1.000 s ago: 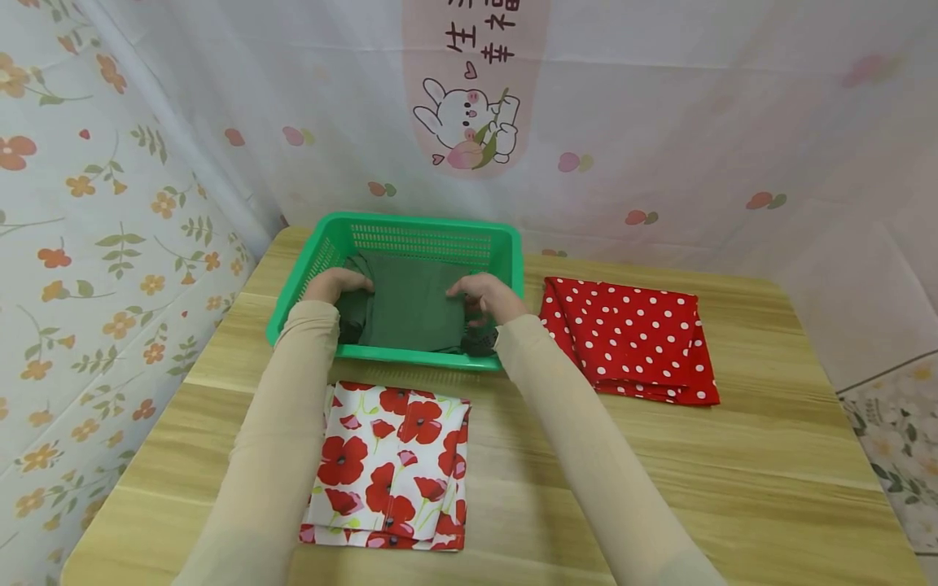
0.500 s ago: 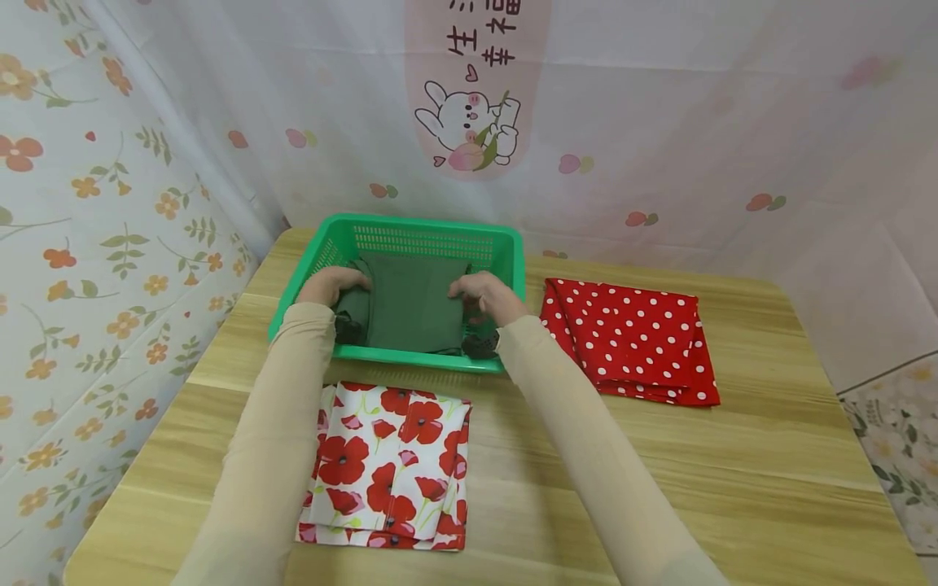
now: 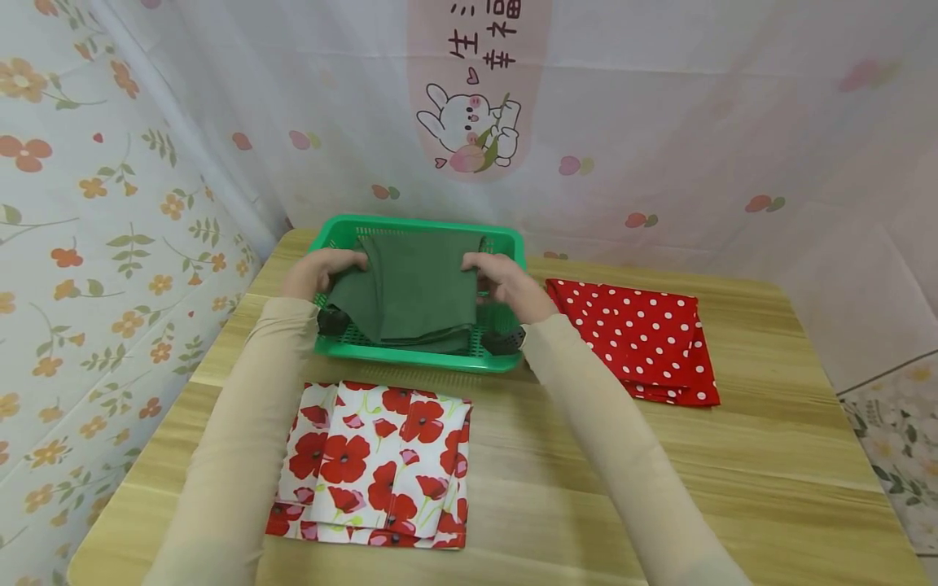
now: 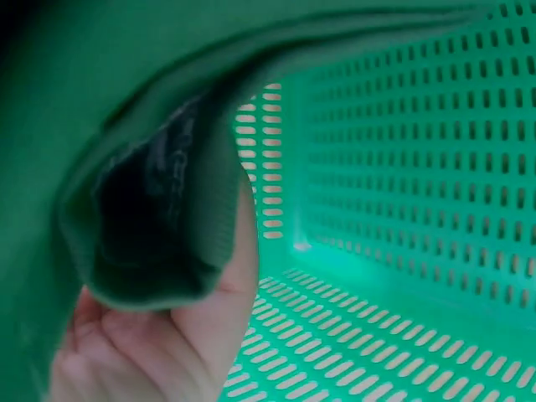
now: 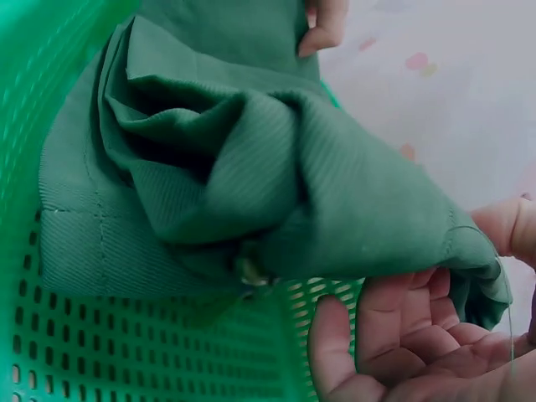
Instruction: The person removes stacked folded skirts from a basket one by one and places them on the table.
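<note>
A folded dark green cloth [image 3: 427, 285] is held between both hands, raised inside the green plastic basket [image 3: 410, 356]. My left hand [image 3: 317, 271] grips its left edge, thumb on top; the left wrist view shows the palm [image 4: 201, 335] under the cloth's curled layers. At the opposite edge, my right hand [image 3: 509, 285] pinches the cloth, with its fingers [image 5: 402, 327] curled beneath. Loose folds and stitched hems of the green cloth [image 5: 276, 167] hang in the right wrist view. Bare slotted basket floor [image 4: 335, 335] shows below.
A folded white cloth with red poppies [image 3: 384, 472] lies on the wooden table [image 3: 733, 488] in front of the basket. To the right lies a folded red polka-dot cloth [image 3: 637, 334]. A printed curtain [image 3: 645, 122] hangs behind the table.
Both hands have lifted the green cloth upward from the basket floor. They have spread slightly apart, and the left arm has shifted left, uncovering more of the poppy cloth.
</note>
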Demonstrator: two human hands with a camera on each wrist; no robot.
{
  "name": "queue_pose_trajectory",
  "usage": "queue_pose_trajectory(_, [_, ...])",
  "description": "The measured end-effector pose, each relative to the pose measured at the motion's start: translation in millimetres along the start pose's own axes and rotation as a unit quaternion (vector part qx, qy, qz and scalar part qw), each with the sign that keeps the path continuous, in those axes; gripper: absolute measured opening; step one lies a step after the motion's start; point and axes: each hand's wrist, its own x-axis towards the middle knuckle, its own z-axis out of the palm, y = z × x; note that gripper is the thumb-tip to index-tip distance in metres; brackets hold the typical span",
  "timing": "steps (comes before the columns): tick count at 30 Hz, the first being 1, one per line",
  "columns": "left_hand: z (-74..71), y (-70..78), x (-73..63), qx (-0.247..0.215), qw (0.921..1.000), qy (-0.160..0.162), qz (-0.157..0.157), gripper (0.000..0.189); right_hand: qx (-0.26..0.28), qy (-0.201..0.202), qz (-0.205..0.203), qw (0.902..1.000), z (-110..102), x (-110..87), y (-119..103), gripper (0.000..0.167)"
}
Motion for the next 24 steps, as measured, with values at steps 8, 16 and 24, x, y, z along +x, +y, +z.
queue_pose_trajectory(8, [0.3,4.2,-14.4,-0.048,0.9967,-0.034,0.056,0.063,0.06,-0.071,-0.044,0.9946,-12.2,-18.3,-13.3,0.006])
queue_pose_trajectory(16, [1.4,6.5,-31.0,-0.077,0.9925,-0.056,0.076,0.032,0.072,-0.096,-0.057,0.9911,-25.7,-39.5,-19.7,0.007])
queue_pose_trajectory(24, [9.1,6.3,-48.1,-0.059,0.9915,-0.055,0.103,0.051,0.08,-0.1,-0.081,0.9884,-40.1,-63.8,-16.1,0.05])
